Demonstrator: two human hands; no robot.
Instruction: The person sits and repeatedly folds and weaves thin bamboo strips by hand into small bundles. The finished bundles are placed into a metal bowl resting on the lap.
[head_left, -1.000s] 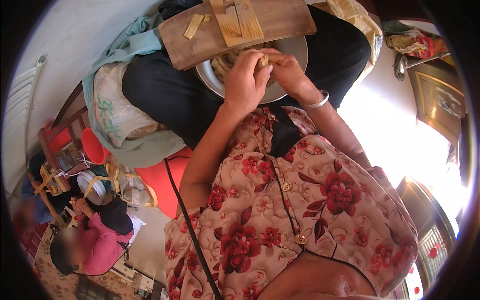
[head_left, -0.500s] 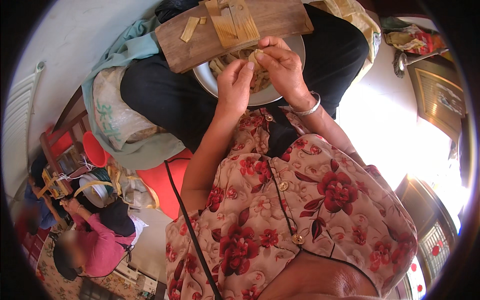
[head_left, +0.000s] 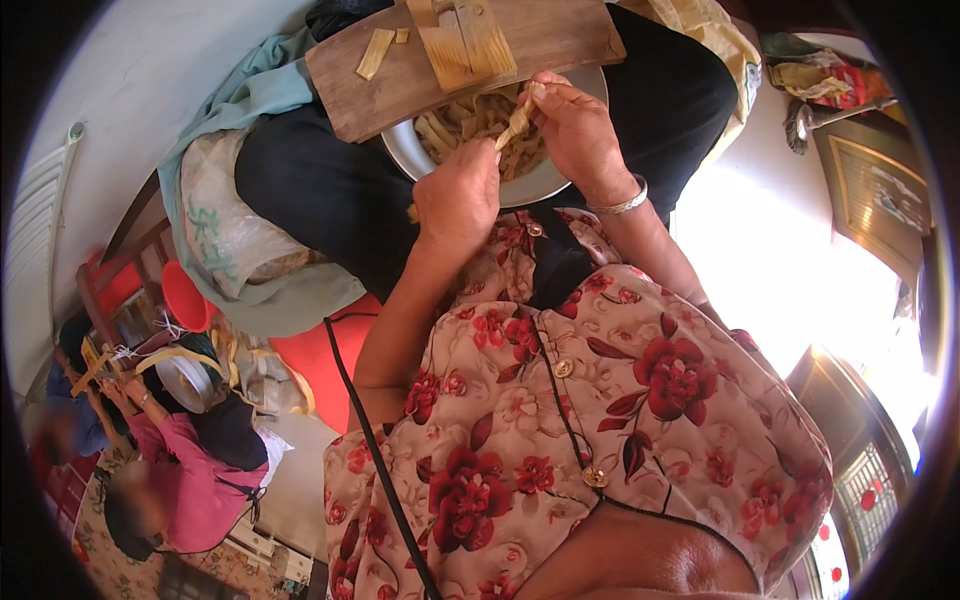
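Room: pale floor around me, sunlit on the right; a bowl (head_left: 420, 160) sits on my dark-clothed lap.
Strip: a tan strip (head_left: 517, 122) held over the bowl, above the pile of strips (head_left: 470, 118) inside.
Hands: my left hand (head_left: 458, 200) is clenched on the strip's lower end; my right hand (head_left: 575, 125) pinches its top.
Board: a wooden board (head_left: 400, 75) overlaps the bowl's far rim.
Beyond: a person in pink (head_left: 190, 480) sits lower left.

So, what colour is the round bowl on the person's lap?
The round metal bowl is silver-grey and holds pale strips; the head view shows it best.
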